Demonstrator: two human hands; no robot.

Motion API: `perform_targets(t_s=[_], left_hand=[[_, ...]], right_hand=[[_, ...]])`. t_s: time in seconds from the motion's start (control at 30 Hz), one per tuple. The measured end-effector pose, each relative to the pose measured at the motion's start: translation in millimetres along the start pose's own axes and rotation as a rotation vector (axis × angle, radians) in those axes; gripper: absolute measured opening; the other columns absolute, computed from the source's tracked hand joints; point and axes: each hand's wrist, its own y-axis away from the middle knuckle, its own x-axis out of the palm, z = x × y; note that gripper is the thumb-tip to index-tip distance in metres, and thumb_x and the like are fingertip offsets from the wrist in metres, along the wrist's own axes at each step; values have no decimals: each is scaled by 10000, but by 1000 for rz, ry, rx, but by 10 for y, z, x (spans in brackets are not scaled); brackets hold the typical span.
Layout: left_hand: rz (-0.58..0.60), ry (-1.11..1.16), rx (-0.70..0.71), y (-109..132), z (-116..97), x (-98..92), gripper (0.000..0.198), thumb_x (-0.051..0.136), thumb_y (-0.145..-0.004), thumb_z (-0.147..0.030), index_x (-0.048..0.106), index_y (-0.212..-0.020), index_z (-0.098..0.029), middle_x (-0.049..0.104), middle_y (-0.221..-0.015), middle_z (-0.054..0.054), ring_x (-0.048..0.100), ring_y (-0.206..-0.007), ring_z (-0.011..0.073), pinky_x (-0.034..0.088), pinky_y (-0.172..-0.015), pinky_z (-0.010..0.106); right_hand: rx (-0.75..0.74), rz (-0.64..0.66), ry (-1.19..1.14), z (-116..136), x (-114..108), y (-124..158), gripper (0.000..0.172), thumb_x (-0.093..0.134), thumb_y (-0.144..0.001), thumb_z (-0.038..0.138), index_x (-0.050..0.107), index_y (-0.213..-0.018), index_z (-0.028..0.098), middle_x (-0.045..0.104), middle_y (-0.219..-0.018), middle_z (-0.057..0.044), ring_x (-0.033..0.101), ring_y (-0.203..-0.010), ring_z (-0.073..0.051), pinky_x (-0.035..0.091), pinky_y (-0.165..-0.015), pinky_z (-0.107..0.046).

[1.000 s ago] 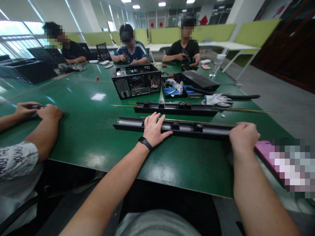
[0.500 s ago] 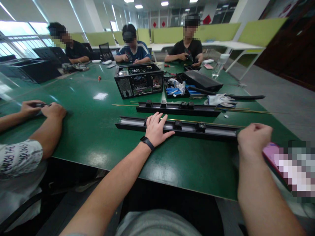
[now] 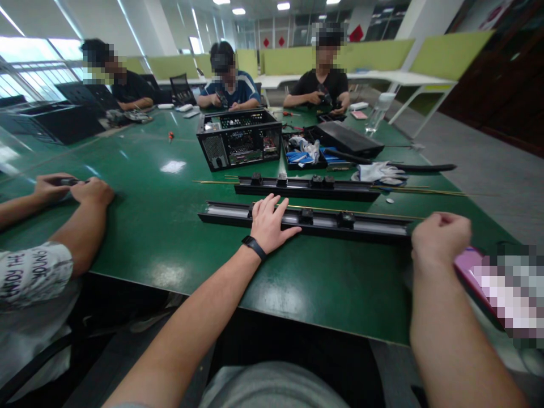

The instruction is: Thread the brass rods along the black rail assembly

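Note:
My left hand (image 3: 271,225) lies with fingers spread across a long black channel rail (image 3: 379,229) near the table's front edge. Small black blocks (image 3: 346,219) sit along this rail, and a pale strip shows inside it. A thin brass-coloured rod (image 3: 374,212) runs along its back side toward my right hand (image 3: 442,238). That hand is closed in a fist at the rail's right end, and its fingers hide whatever is inside. Behind lies a second black channel rail (image 3: 293,190), also with black blocks, and thin rods stick out past both its ends.
An open computer case (image 3: 240,139) stands behind the rails. Right of it are a black tray (image 3: 304,161) with gloves, more gloves (image 3: 378,173) and a clear bottle (image 3: 378,116). A pink-edged object (image 3: 470,266) lies beside my right forearm. Co-workers sit opposite; another's hands (image 3: 91,191) are at left.

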Motion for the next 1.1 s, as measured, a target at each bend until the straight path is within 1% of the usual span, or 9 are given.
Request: perform_targets(t_s=[0.13,0.23,0.4,0.6,0.77,0.93,1.03,1.1], left_hand=[[-4,-3,5,-4,-1,7,815,859,-857,-608,613,-1512,-191,585,-1589,182,440,-1575,377,296,-1308,548],[-6,-5,5,-6,-3,7,814,857,-857,-611,614,-1512,-191,587,-1587,180,442,-1573,377,298,-1306,549],[-5,-1,5,-8,-9,2,820,863,-852,-611,613,-1513,-194,594,-1582,177,448,-1566,375,305,-1298,550],[-2,13,-2,-13,-22,-21,821,875,-844,-603,620,-1504,-186,622,-1543,178,483,-1533,372,308,-1289,545],[7,12,-7,-15,-24,-28,812,870,-847,-601,621,-1503,-194,620,-1541,174,478,-1534,373,305,-1288,542],[3,6,-11,-15,-27,-25,808,864,-850,-606,620,-1506,-203,616,-1541,170,475,-1533,374,302,-1290,539],[-6,5,-8,-13,-25,-18,806,860,-851,-611,621,-1506,-207,621,-1530,171,474,-1534,377,300,-1294,539],[-6,8,-3,-12,-20,-13,812,857,-851,-614,615,-1513,-210,616,-1536,173,469,-1539,380,296,-1298,545]], right_hand=[[-22,3,31,26,-35,22,98,582,-886,197,598,-981,219,603,-891,-83,549,-798,-240,476,-871,-424],[-20,9,50,17,-34,20,127,582,-898,209,631,-1015,204,619,-896,-87,548,-789,-237,474,-856,-414],[2,32,92,32,-49,13,183,587,-912,203,683,-1065,171,621,-884,-82,537,-776,-223,478,-870,-399],[30,70,121,127,-120,56,233,585,-905,194,721,-1089,154,606,-861,-66,544,-788,-222,482,-898,-395],[47,90,152,137,-122,55,209,580,-915,221,705,-1075,173,642,-910,-81,580,-836,-232,484,-914,-388],[42,111,151,106,-118,33,153,583,-897,225,675,-1016,196,630,-892,-84,559,-813,-239,474,-898,-410],[28,116,130,159,-156,73,118,580,-876,218,642,-976,212,626,-876,-95,529,-786,-245,461,-879,-429],[-11,126,120,229,-189,138,102,576,-876,234,632,-960,218,630,-860,-96,526,-779,-249,456,-878,-435]])
